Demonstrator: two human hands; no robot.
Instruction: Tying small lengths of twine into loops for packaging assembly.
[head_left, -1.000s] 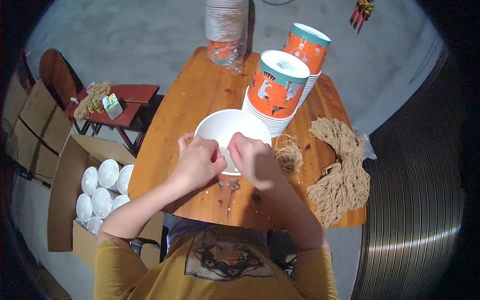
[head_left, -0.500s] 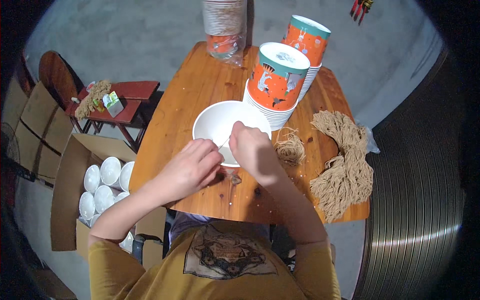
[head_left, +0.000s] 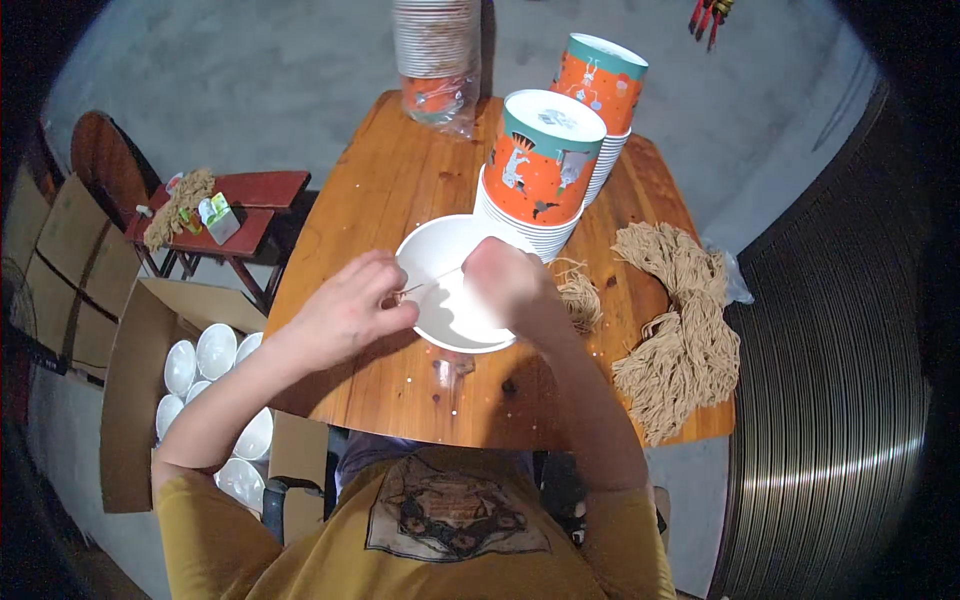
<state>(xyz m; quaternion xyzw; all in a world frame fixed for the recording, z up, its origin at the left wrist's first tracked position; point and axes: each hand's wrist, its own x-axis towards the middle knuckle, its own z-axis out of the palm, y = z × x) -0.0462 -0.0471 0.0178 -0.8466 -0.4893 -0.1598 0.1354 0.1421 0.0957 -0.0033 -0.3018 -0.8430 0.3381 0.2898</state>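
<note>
A white paper bowl (head_left: 424, 248) stands upright on the wooden table in front of me, with both my hands over its rim. My left hand (head_left: 347, 308) is closed at the bowl's left side, pinching a thin tan cord (head_left: 437, 281). That cord runs taut across the bowl's opening to my right hand (head_left: 508, 285), a blurred fist gripping the other end. Just behind my right hand lies a small loose coil of tan cord (head_left: 579, 298), partly covered. A big bundle of the same cord (head_left: 680, 330) spreads over the table's right side.
Upside-down stacks of orange paper buckets (head_left: 548, 165) stand behind the bowl. A plastic-wrapped stack (head_left: 437, 50) is at the table's far edge. Left of the table (head_left: 350, 190), a cardboard box (head_left: 128, 400) holds white bowls. Beyond is a red bench (head_left: 265, 190) with more cord.
My hands have moved apart, left hand leftward, with more cord now stretched between them. The bowl sits slightly lower in view, and its near rim shows. The whole view has shifted a little.
</note>
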